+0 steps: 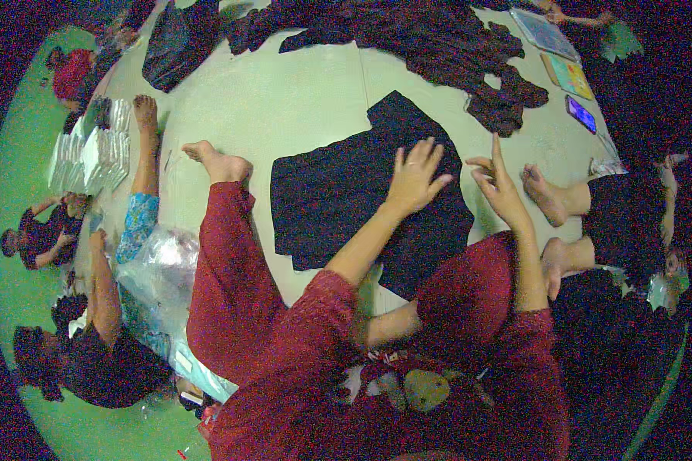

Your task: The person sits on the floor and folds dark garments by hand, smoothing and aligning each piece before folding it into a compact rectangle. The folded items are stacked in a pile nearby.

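Observation:
A black short-sleeved garment point(331, 196), shaped like a T-shirt, lies spread out flat on the pale floor sheet point(315, 84) between my legs. My left hand point(417, 175) is over its right part, palm down with the fingers spread and nothing in them. Whether it presses on the cloth or hovers just above, I cannot tell. To the right of the garment's edge, my right hand point(504, 188) is raised with its index finger stretched out. It holds nothing and appears apart from the cloth.
Piles of dark clothes point(438, 38) lie along the far side. Stacked clear packets point(92, 154) and a clear plastic bag point(165, 257) are at the left. A phone point(581, 114) rests at the far right. Other people sit close on both sides, their bare feet near the garment.

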A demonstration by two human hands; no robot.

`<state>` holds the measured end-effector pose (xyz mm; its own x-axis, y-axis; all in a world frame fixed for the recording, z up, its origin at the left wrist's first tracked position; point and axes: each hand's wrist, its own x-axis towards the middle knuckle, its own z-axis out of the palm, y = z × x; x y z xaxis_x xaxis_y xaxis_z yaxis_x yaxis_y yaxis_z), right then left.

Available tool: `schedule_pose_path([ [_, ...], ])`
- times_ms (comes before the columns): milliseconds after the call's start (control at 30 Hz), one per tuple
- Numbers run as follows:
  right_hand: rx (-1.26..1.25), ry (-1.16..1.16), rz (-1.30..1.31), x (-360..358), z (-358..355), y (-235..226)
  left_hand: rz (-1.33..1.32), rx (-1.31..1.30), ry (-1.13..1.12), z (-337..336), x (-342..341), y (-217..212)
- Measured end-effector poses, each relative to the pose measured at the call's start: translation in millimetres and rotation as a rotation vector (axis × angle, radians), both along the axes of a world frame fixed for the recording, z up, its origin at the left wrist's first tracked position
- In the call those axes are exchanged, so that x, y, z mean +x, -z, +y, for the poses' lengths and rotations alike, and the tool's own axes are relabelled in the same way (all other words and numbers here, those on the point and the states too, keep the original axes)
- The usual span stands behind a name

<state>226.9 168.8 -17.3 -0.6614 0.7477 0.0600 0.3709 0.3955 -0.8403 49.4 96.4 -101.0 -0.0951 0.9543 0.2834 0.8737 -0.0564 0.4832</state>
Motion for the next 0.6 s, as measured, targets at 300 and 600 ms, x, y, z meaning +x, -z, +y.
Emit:
schedule_pose_path([
  [300,0.166,-0.244,-0.620,-64,-46,24,0.416,-0.170,-0.626,-179,-158,4],
  [600,0.381,-0.421,-0.448,-33,-8,79,-0.112,-0.484,-0.639,-161,-221,-12],
])
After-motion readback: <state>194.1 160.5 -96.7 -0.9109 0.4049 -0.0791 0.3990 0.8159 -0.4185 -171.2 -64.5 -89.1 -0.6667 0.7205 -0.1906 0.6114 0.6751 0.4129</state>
